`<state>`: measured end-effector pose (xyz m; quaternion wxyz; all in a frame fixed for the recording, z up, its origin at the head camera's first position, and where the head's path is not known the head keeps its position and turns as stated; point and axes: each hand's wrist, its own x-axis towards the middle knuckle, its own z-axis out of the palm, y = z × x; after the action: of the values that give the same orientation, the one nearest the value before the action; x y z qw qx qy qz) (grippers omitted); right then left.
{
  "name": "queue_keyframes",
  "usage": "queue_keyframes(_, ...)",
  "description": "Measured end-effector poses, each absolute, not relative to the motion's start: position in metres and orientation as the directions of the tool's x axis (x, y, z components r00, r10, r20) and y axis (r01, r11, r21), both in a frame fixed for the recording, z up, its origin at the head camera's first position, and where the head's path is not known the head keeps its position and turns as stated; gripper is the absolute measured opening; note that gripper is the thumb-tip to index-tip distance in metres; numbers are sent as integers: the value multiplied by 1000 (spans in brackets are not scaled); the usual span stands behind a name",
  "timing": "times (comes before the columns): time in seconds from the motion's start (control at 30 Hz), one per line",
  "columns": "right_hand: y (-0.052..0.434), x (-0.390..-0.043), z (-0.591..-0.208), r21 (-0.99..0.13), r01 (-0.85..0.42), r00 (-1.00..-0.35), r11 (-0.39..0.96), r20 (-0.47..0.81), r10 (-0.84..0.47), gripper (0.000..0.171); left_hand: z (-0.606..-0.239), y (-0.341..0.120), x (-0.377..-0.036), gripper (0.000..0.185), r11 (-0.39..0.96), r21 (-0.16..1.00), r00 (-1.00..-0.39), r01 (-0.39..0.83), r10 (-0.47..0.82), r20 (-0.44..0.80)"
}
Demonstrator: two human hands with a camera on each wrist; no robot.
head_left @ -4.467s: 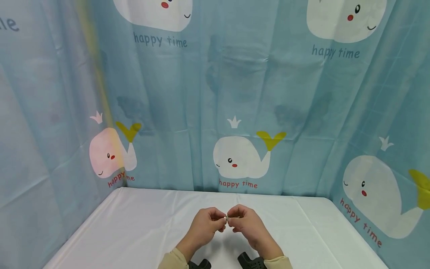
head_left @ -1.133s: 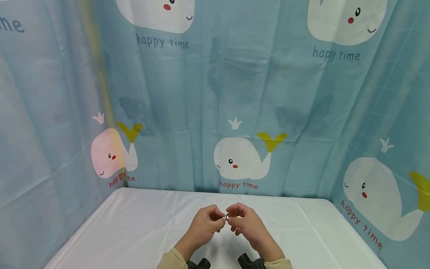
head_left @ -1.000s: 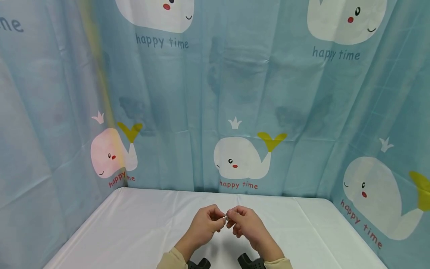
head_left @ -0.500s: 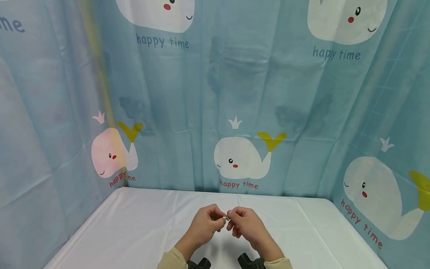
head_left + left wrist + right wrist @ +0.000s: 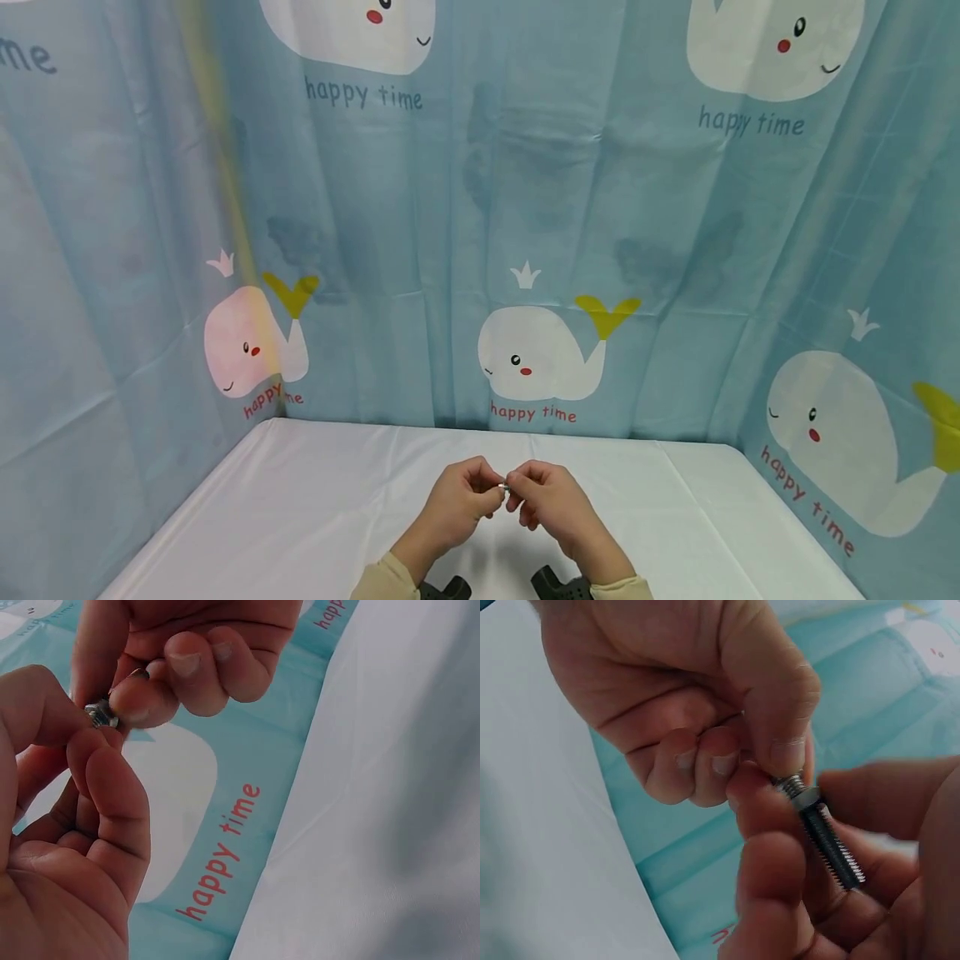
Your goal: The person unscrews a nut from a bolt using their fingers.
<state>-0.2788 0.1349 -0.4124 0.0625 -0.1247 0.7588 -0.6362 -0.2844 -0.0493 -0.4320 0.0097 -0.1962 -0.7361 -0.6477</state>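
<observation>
Two hands meet above the near edge of the white surface [image 5: 315, 508], fingertips together over a small metal fastener. Behind and to both sides hangs a blue curtain [image 5: 540, 208] printed with white whales and the words "happy time"; it closes off the surface on three sides. Two black objects [image 5: 558, 583] sit at the bottom edge of the head view, below the wrists, partly cut off and not identifiable. Nothing lies between the camera and the hands.

The left hand [image 5: 457, 500] has its thumb and fingers curled, pinching a threaded bolt [image 5: 826, 840]. The right hand [image 5: 551, 496] has thumb and forefinger closed on a nut [image 5: 804, 796] sitting on the bolt's thread, the remaining fingers curled beneath.

In the right wrist view the bolt's long axis runs diagonally, its nut end up towards the right hand's thumb and its threaded shank slanting down into the left hand. In the head view the axis appears roughly level, running left to right between the two hands; the part is too small there to judge further.

No container is in view.
</observation>
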Motion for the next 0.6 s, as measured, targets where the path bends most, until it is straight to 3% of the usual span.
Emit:
queue_keyframes(0.37,132,-278,-413,-983,-92,-970,156,53,-238,26,-432,-50,-283,6,82,948,-922,308,274,276)
queue_keyframes(0.5,133,-279,-413,-986,-105,-967,127,71,-244,19,-432,-50,-283,6,87,948,-923,306,271,273)
queue_keyframes(0.6,132,-278,-410,-990,-87,-972,112,59,-229,28,-432,-49,-284,6,83,950,-924,301,271,269)
